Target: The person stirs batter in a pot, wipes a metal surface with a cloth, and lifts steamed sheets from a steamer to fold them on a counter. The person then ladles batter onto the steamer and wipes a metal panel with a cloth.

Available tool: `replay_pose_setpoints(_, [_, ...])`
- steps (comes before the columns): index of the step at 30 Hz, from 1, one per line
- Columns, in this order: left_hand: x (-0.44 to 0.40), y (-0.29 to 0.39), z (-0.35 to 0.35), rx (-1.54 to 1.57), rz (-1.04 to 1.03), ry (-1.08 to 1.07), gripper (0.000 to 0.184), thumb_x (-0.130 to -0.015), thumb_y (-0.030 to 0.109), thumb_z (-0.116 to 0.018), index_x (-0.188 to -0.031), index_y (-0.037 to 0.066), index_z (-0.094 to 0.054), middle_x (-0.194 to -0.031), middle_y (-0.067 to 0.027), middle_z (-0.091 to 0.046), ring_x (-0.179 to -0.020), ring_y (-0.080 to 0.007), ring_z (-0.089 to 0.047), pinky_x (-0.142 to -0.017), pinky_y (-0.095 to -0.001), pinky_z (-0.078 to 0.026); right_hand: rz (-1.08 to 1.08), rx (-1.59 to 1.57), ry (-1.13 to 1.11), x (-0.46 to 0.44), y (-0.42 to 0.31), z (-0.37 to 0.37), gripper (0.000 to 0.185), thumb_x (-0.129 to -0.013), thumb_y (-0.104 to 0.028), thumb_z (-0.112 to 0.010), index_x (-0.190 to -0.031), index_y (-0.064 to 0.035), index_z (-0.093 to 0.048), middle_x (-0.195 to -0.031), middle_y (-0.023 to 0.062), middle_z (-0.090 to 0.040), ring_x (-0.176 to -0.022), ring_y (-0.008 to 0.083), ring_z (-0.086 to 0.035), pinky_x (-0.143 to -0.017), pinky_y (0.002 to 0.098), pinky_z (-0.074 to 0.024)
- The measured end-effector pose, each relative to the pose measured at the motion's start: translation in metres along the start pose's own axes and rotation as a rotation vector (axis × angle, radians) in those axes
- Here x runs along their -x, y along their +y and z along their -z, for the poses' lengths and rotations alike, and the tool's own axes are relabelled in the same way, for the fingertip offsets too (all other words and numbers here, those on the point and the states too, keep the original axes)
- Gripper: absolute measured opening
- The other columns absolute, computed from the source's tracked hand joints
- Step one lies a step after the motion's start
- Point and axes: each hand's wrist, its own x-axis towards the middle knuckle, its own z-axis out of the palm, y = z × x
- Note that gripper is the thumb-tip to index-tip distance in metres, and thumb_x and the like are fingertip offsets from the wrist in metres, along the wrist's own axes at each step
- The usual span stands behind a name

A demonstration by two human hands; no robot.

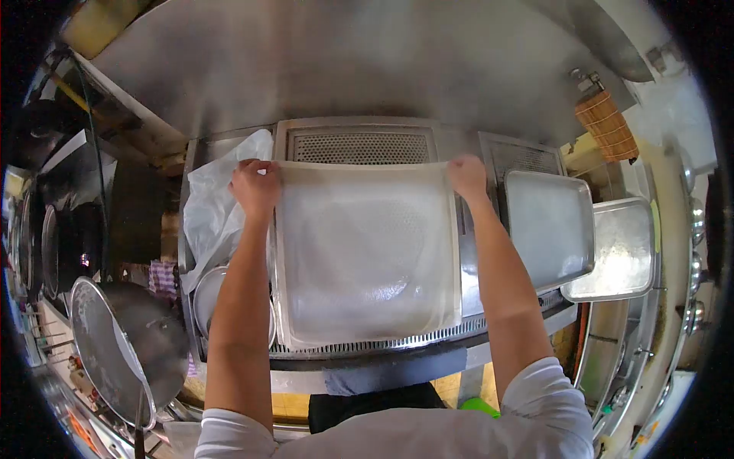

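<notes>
I have both hands out at the far edge of a pale, translucent sheet (367, 252), which lies spread over the steel worktop (470, 287) in the middle of my view. The left hand (256, 186) has its fingers curled closed, gripping the far left corner; the right hand (468, 176) pinches the far right corner the same way. Whether the sheet is cloth or film, I cannot tell. Beyond its far edge I see a perforated metal panel (361, 145). Crumpled clear plastic (222, 203) lies just beside the left hand, with a round pan (205, 294) partly behind that forearm. To the right, one rectangular metal tray (547, 229) overlaps a shinier tray (621, 256), and a bamboo mat (606, 126) hangs above them.
</notes>
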Motion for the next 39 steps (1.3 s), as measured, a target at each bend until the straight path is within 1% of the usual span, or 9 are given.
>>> replay_pose_setpoints(10, [-0.013, 0.000, -0.006, 0.266, 0.025, 0.044, 0.027, -0.088, 0.024, -0.078, -0.111, 0.009, -0.079, -0.118, -0.0158, -0.072, -0.108, -0.0348, -0.068, -0.097, -0.0476, -0.049, -0.032, -0.022, 0.039, 0.020, -0.044, 0.019, 0.034, -0.088, -0.025, -0.063, -0.113, -0.0078, -0.077, -0.106, 0.0194, -0.076, -0.097, 0.0441, -0.072, -0.087, 0.0521, -0.0566])
replay_pose_setpoints(12, [-0.007, 0.003, 0.004, 0.336, 0.029, 0.033, 0.027, -0.088, 0.020, -0.077, -0.112, 0.007, -0.078, -0.117, -0.0175, -0.072, -0.106, -0.0362, -0.068, -0.096, -0.0463, -0.051, 0.000, -0.087, -0.169, 0.024, -0.044, 0.004, 0.045, -0.088, -0.024, -0.063, -0.128, -0.0034, -0.069, -0.104, 0.0214, -0.076, -0.095, 0.0423, -0.073, -0.084, 0.0504, -0.0578])
replay_pose_setpoints(16, [0.008, -0.001, 0.010, 0.296, -0.055, 0.039, 0.023, -0.087, 0.014, -0.076, -0.109, 0.006, -0.078, -0.115, -0.0173, -0.071, -0.104, -0.0367, -0.067, -0.095, -0.0450, -0.053, -0.357, -0.199, -0.531, 0.028, -0.075, 0.007, 0.067, -0.093, -0.016, -0.064, -0.156, -0.0062, -0.046, -0.080, 0.0104, -0.071, -0.055, 0.0161, -0.062, -0.045, 0.0333, -0.0491])
replay_pose_setpoints(20, [0.017, -0.011, 0.022, 0.233, -0.182, 0.012, 0.025, -0.086, 0.010, -0.074, -0.111, 0.008, -0.076, -0.117, -0.0148, -0.071, -0.112, -0.0365, -0.064, -0.100, -0.0468, -0.049, -0.239, -0.303, -0.536, 0.051, -0.099, -0.016, 0.077, -0.096, -0.018, -0.065, -0.164, -0.0066, -0.032, -0.081, 0.0112, -0.069, -0.055, 0.0171, -0.059, -0.048, 0.0341, -0.0504])
replay_pose_setpoints(25, [0.024, -0.007, 0.030, -0.059, -0.304, -0.227, 0.054, -0.090, 0.009, -0.063, -0.142, 0.023, -0.062, -0.148, -0.0165, -0.054, -0.136, -0.0399, -0.050, -0.111, -0.0590, -0.038, -0.259, -0.906, -0.857, 0.088, -0.215, -0.029, 0.063, -0.100, -0.013, -0.064, -0.159, -0.0051, -0.041, -0.089, 0.0135, -0.070, -0.056, 0.0166, -0.059, -0.050, 0.0341, -0.0504])
replay_pose_setpoints(29, [0.020, -0.006, 0.034, -0.185, -0.401, -0.271, 0.060, -0.088, 0.011, -0.064, -0.146, 0.025, -0.060, -0.154, -0.0191, -0.050, -0.142, -0.0435, -0.045, -0.115, -0.0596, -0.036, -0.383, -1.329, -0.895, 0.084, -0.279, -0.074, 0.052, -0.100, -0.011, -0.062, -0.150, -0.0082, -0.052, -0.082, 0.0103, -0.069, -0.053, 0.0160, -0.058, -0.047, 0.0334, -0.0485])
replay_pose_setpoints(32, [0.016, -0.010, 0.031, -0.212, -0.408, -0.323, 0.065, -0.087, 0.012, -0.061, -0.150, 0.028, -0.058, -0.157, -0.0198, -0.048, -0.145, -0.0451, -0.042, -0.117, -0.0620, -0.034, -0.319, -1.318, -1.044, 0.068, -0.300, -0.094, 0.049, -0.102, -0.014, -0.059, -0.150, -0.0064, -0.052, -0.082, 0.0060, -0.068, -0.058, 0.0137, -0.061, -0.051, 0.0313, -0.0495])
replay_pose_setpoints(38, [0.005, -0.002, 0.042, -0.232, -0.447, -0.351, 0.053, -0.093, 0.014, -0.057, -0.144, 0.027, -0.063, -0.157, -0.0210, -0.047, -0.148, -0.0451, -0.039, -0.116, -0.0688, -0.032, -0.400, -1.103, -1.103, 0.131, -0.281, -0.094, 0.014, -0.098, -0.016, -0.060, -0.109, -0.0075, -0.063, -0.073, 0.0031, -0.065, -0.058, 0.0134, -0.062, -0.046, 0.0309, -0.0470])
replay_pose_setpoints(39, [0.000, -0.007, 0.035, -0.248, -0.468, -0.345, 0.053, -0.093, 0.013, -0.056, -0.144, 0.027, -0.063, -0.157, -0.0211, -0.047, -0.148, -0.0451, -0.039, -0.117, -0.0688, -0.032, -0.327, -1.067, -1.201, 0.164, -0.270, -0.087, 0.021, -0.096, -0.015, -0.061, -0.115, -0.0057, -0.064, -0.073, 0.0041, -0.065, -0.057, 0.0134, -0.061, -0.044, 0.0301, -0.0455])
